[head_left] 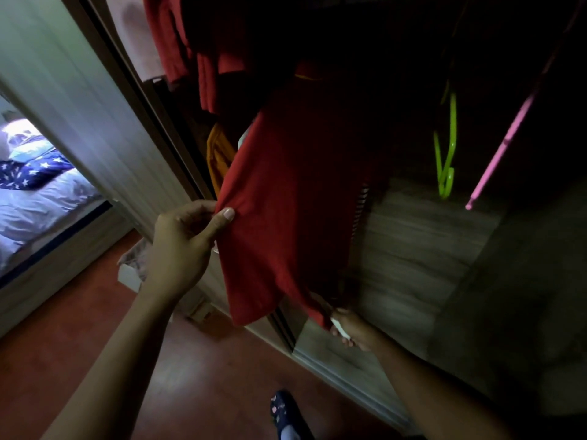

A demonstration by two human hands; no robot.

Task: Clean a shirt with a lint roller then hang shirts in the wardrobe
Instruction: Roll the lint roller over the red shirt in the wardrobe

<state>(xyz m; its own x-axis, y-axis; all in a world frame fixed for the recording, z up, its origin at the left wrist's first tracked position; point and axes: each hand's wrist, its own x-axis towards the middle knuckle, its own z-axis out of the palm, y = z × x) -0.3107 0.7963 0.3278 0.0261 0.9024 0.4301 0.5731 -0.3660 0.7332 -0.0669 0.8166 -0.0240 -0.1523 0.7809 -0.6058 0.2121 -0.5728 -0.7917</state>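
A red shirt point(286, 198) hangs inside the dark open wardrobe point(428, 236), its top lost in shadow. My left hand point(181, 246) pinches the shirt's left edge between thumb and fingers. My right hand point(352, 328) is at the shirt's lower right hem, closed on a small white object point(339, 328), possibly the lint roller; I cannot tell exactly what it is. More red garments point(197, 52) hang further left, with an orange one point(217, 157) behind the shirt.
An empty green hanger point(446, 144) and a pink hanger point(505, 144) hang to the right. The sliding door's mirror point(38, 173) at left reflects a bed. A white box point(133, 271) sits on the reddish floor. My slippered foot point(286, 414) is below.
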